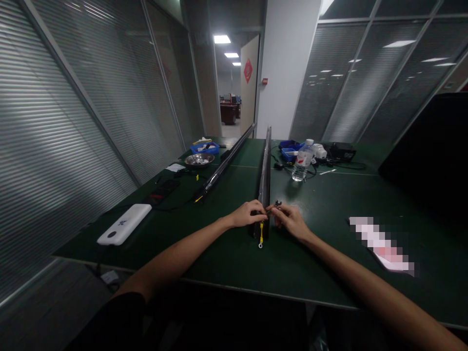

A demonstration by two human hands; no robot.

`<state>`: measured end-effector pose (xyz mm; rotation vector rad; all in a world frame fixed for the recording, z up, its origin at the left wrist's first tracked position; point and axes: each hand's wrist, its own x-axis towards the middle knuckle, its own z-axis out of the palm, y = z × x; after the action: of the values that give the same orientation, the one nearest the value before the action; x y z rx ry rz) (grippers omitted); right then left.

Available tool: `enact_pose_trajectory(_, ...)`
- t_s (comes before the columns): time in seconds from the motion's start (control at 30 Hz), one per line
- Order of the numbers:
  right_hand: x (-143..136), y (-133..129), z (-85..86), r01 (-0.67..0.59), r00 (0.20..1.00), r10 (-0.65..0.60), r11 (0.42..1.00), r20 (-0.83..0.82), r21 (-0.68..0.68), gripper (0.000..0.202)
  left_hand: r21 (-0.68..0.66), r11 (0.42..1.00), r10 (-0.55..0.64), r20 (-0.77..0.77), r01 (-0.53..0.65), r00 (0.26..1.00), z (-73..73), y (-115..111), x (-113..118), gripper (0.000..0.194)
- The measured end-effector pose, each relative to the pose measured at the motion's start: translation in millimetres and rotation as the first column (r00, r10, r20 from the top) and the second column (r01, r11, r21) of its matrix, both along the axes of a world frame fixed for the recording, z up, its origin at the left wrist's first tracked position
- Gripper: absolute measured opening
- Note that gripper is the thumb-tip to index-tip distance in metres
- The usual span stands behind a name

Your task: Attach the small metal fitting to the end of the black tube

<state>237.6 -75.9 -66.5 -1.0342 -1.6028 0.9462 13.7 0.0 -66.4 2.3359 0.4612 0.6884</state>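
Observation:
A long dark rail (pixel 265 170) lies lengthwise on the green table, its near end between my hands. My left hand (pixel 247 214) is closed over that end from the left, with its fingertips partly hidden. From the right, my right hand (pixel 290 222) pinches a small wrench (pixel 278 204), whose forked end shows above the fingers; its other end points at the rail. A short yellow wire (pixel 261 231) with a ring terminal (pixel 260 245) hangs out toward me below the fingers. To the left lies a second long rail (pixel 226 163) with a yellow-tipped wire (pixel 198 199).
A white power bank (pixel 125 225) and a dark phone-like slab (pixel 163 191) lie left. Behind them are a metal bowl (pixel 199 160) and a blue tray (pixel 204 148). To the right stand a water bottle (pixel 302 161), blue bins (pixel 290 154) and a black box (pixel 341 151); a pixelated pink item (pixel 382 246) lies nearer.

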Motion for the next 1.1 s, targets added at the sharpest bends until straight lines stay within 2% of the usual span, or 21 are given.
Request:
enact_pose_trajectory(0.27, -1.5, 0.7, -1.8, 0.022, 0.999, -0.022, 1.000, -0.026, -0.005, 0.042, -0.029, 0.998, 0.048, -0.021, -0.048, 0.999, 0.7, -1.6, 1.4, 0.024)
enact_pose_trajectory(0.67, 1.2, -1.0, -3.4, 0.029, 0.999, -0.029, 1.000, -0.019, -0.010, 0.041, -0.029, 0.999, 0.028, 0.007, -0.027, 1.000, -1.4, -0.5, 1.2, 0.021)
enact_pose_trajectory(1.1, 1.1, 0.7, -3.8, 0.035, 0.999, -0.035, 0.999, -0.033, -0.012, 0.041, -0.018, 0.999, 0.050, -0.043, -0.051, 0.998, 4.6, -4.1, -0.2, 0.015)
